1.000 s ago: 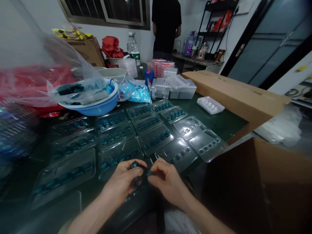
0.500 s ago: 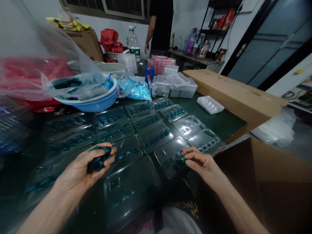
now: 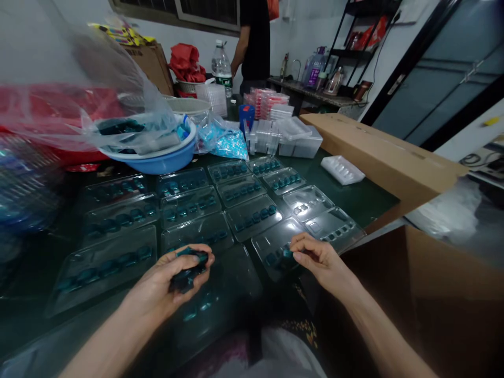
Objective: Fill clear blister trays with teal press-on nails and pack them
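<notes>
My left hand point(image 3: 179, 273) is closed around several dark teal, glossy pieces point(image 3: 187, 277), held over the near trays; their exact kind does not show. Between the thumb and fingertips of my right hand point(image 3: 315, 257) is one small teal piece point(image 3: 288, 253), right at the pockets of a clear plastic tray point(image 3: 262, 242). Teal pieces sit in a row in the pockets of many other clear trays, such as the tray point(image 3: 252, 215) just behind. Two trays at the right, one being the tray point(image 3: 307, 202), show pockets without teal colour.
A blue basin point(image 3: 165, 160) stands at the back left beside a bag of blue-white bits point(image 3: 226, 143). Clear plastic boxes point(image 3: 301, 139) are stacked at the back. Cardboard boxes point(image 3: 378, 149) flank the table's right side. A person point(image 3: 255, 47) stands behind.
My left hand has moved right, toward the middle, still holding its teal pieces. The right hand has shifted slightly left over the same tray. The view has turned a little, and the person behind has moved.
</notes>
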{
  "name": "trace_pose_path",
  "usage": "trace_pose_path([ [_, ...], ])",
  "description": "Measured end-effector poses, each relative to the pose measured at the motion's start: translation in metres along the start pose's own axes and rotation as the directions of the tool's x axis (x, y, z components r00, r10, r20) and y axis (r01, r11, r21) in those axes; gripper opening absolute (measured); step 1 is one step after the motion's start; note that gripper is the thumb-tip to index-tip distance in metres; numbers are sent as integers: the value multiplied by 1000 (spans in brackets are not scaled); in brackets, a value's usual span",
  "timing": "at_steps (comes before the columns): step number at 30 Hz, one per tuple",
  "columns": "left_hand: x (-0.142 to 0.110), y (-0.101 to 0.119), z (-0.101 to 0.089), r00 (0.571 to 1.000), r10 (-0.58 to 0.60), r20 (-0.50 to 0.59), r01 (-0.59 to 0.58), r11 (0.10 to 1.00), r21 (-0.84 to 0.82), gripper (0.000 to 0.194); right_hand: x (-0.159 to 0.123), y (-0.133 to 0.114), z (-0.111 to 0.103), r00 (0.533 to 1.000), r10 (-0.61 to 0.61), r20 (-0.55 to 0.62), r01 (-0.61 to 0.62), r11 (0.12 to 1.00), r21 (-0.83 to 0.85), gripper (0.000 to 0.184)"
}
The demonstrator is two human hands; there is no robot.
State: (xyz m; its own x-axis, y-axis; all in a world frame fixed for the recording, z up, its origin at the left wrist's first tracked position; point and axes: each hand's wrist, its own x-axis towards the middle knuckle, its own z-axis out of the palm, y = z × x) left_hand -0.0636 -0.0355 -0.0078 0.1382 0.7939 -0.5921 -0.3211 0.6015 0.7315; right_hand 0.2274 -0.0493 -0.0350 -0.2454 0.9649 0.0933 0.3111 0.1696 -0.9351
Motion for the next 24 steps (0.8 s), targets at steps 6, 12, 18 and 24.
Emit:
trace_pose_path([
  [6,0,-19,17,987,-51,152,39,996,79,15,3,1,9,991,72,110,-71,997,-16,12],
  [12,-9,-21,36,982,-116,148,90,981,172,23,6,-17,26,924,217,314,-328,873,361,17],
  [18,-12,-37,39,978,-126,166,97,980,172,26,15,-30,59,902,282,327,-418,764,492,22],
  [24,-14,-41,38,972,-88,217,70,994,89,18,13,-27,72,863,370,343,-502,700,508,21],
])
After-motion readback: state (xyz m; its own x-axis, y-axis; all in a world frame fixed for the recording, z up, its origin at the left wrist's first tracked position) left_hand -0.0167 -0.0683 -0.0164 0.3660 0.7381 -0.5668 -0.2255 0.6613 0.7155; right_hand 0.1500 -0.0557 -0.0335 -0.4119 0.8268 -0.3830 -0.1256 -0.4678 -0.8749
